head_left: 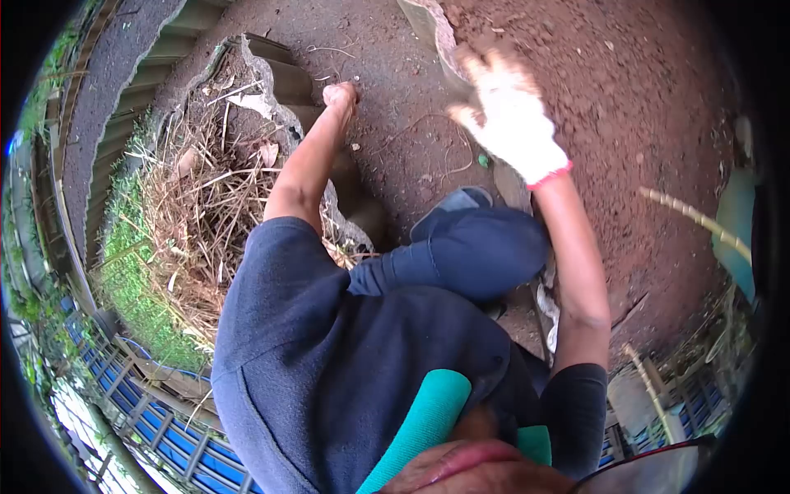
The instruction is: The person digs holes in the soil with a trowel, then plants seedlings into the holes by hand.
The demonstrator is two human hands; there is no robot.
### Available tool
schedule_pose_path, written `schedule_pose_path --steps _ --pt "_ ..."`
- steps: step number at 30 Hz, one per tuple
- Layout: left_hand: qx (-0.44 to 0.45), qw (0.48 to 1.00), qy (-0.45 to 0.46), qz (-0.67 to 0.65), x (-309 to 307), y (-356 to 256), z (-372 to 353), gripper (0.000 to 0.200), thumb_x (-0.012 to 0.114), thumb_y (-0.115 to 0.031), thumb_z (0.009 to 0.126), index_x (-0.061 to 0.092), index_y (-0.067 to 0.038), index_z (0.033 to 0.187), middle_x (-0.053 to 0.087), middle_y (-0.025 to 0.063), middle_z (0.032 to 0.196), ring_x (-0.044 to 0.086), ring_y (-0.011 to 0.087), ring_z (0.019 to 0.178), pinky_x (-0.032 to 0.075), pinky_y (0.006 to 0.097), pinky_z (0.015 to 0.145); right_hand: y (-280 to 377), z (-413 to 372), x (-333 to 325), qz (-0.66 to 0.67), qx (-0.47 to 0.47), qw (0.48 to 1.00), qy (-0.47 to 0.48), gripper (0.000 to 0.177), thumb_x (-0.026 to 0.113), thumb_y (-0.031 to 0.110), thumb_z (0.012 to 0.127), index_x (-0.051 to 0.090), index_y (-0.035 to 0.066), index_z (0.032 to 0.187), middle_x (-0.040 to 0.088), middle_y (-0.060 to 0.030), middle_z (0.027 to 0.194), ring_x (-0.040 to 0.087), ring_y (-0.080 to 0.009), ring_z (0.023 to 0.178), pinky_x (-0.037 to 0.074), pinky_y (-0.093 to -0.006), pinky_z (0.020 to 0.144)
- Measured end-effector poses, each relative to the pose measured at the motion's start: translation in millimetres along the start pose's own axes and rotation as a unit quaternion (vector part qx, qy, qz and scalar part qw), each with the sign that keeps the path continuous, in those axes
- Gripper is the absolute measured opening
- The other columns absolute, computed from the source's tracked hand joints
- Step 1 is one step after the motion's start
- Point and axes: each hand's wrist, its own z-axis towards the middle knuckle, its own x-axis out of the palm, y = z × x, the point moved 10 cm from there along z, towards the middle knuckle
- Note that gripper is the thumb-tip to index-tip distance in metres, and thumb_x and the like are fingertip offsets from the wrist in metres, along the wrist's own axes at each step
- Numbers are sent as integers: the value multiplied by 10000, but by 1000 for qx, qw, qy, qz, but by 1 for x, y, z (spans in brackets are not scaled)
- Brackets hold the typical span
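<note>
My left hand, bare, is closed in a fist above the dark ground, just right of a corrugated sheet edge. Whatever its fingers may hold is hidden. On my right hand is a white knit glove with a red cuff. Its fingers are spread and somewhat smeared by motion, with the thumb out to the left. It hovers over the edge of reddish-brown soil, close to another wavy sheet edge. I see nothing in the gloved hand.
Dry straw and stalks fill the bed on the left, bordered by corrugated sheets. My bent knee is between the beds. Thin roots lie on the dirt path. A jointed stalk juts in at right.
</note>
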Motion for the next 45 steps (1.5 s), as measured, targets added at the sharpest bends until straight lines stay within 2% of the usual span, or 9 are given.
schedule_pose_path --steps 2,5,10,16,20,26,34,40,45 --pt "86 956 -29 278 -11 -25 43 323 711 -216 857 749 -158 1172 768 58 1025 711 243 685 568 377 614 6 15 37 -44 -40 998 14 794 737 412 827 423 170 1514 456 -237 1475 419 -443 1371 306 -556 1156" --pt "404 821 -91 392 12 -100 21 576 823 -180 713 699 -159 1275 720 60 780 705 239 800 558 464 747 7 19 45 -38 -25 998 34 822 724 390 834 372 221 1556 412 -238 1514 391 -445 1390 273 -583 1163" --pt "261 863 -37 430 24 -100 44 857 896 -313 721 498 -203 1472 379 227 1496 569 432 1234 506 441 1036 0 24 49 -30 1 997 66 762 686 376 868 378 287 1559 451 -199 1502 405 -439 1377 269 -592 1162" --pt "233 972 -21 9 2 4 77 132 519 -182 949 450 -83 1001 547 123 855 556 235 664 477 406 519 -3 21 50 -33 12 998 48 771 714 296 817 431 284 1534 402 -146 1536 382 -387 1400 295 -560 1160" --pt "156 987 -1 -44 5 -57 8 149 453 -180 946 399 -53 1001 512 117 779 535 222 657 461 394 503 -2 24 45 -37 11 998 48 755 705 288 819 440 289 1526 422 -139 1514 395 -365 1397 300 -552 1155" --pt "401 734 -39 548 52 -113 30 492 704 -80 805 610 -18 1284 502 270 1315 640 455 1099 568 481 915 -10 -1 70 -97 -21 995 -9 696 669 320 852 454 295 1513 475 -155 1471 419 -376 1374 310 -557 1144" --pt "548 725 68 411 85 -30 -123 122 648 -96 829 624 -25 925 529 220 1052 626 383 804 557 460 775 -11 5 66 -64 0 998 15 663 658 325 868 464 314 1502 474 -149 1488 438 -387 1363 311 -569 1146" --pt "381 860 109 322 125 64 -194 841 686 -533 835 513 103 1356 451 298 1331 361 466 1360 246 515 1183 -6 8 57 -8 -10 1000 -25 618 639 276 823 536 261 1432 523 -162 1444 489 -373 1330 355 -565 1118" --pt "449 736 250 441 150 129 -299 1160 852 -582 650 383 162 1406 408 311 1383 298 472 1424 253 498 1200 0 16 34 18 -39 998 -43 715 708 230 742 519 108 1421 444 -223 1485 412 -395 1386 315 -540 1162"
